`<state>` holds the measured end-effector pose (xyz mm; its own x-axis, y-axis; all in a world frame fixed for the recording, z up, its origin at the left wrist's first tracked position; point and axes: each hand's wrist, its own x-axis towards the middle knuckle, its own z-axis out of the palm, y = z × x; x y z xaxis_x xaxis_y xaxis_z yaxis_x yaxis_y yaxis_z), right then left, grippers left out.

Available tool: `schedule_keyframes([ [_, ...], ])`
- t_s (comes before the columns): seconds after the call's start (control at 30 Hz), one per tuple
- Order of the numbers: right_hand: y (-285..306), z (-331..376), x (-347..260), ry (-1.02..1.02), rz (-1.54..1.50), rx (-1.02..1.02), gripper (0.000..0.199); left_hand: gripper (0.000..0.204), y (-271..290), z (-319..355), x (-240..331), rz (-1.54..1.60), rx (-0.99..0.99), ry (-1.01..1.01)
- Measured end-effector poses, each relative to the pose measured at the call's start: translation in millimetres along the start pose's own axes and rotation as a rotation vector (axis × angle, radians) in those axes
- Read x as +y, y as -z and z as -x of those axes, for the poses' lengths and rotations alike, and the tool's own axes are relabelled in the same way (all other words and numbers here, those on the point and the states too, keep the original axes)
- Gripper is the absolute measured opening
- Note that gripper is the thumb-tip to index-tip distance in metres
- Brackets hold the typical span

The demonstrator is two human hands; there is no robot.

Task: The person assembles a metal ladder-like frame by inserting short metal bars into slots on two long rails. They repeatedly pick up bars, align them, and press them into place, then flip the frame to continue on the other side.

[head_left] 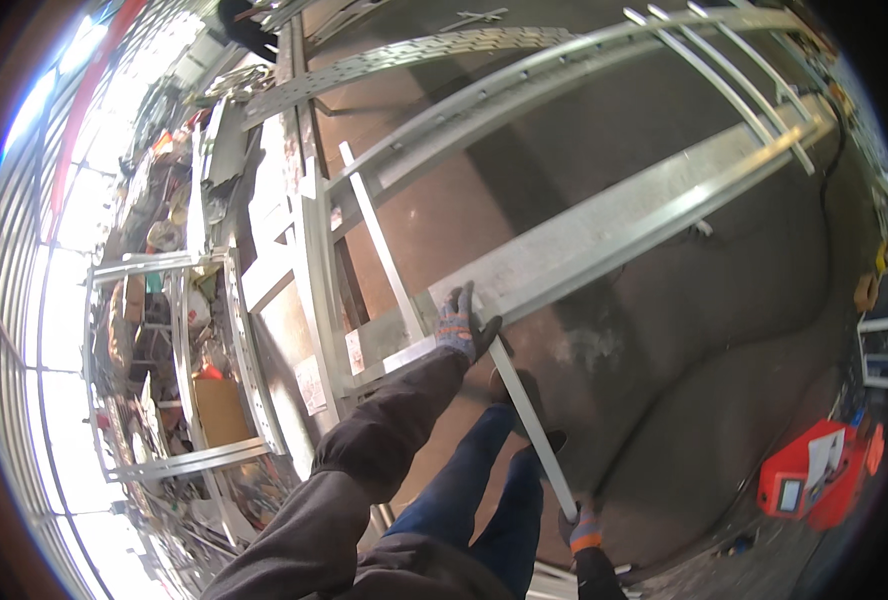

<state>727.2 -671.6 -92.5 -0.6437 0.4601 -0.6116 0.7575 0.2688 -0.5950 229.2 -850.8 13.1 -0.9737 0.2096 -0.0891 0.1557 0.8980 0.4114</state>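
Note:
My left hand (464, 322), in a grey and orange glove, lies with fingers spread at the near end of a wide silver metal channel (604, 225). A narrow metal bar (532, 418) runs from beneath this hand down toward my right side. Low in the view, my right hand (581, 525), also gloved, is closed around the bar's lower end. Another thin bar (379, 240) crosses the frame just beyond my left hand. What the left palm presses on is hidden.
Several thin bars (729, 75) lie across the channel's far end. A long perforated rail (414, 55) stretches behind. Metal frames (249, 350) and mixed scrap stand to the left. A red machine (814, 475) sits at right, and a dark cable (709, 350) curves over the floor.

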Motion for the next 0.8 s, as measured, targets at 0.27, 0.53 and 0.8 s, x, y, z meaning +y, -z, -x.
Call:
schedule_keyframes([
  [0.27,5.0,-68.1,-149.2,0.222,0.33,-0.085,0.035,0.077,16.5,-5.6,4.4,0.014,-0.167,0.081],
  [0.53,-30.9,-118.5,-210.2,0.416,0.73,-0.116,0.059,0.06,14.6,-9.8,-4.4,0.062,-0.217,0.035],
  [0.8,-69.9,-182.6,-272.7,0.392,0.421,-0.179,0.05,0.06,24.0,-13.0,-4.8,0.082,-0.302,0.059],
])
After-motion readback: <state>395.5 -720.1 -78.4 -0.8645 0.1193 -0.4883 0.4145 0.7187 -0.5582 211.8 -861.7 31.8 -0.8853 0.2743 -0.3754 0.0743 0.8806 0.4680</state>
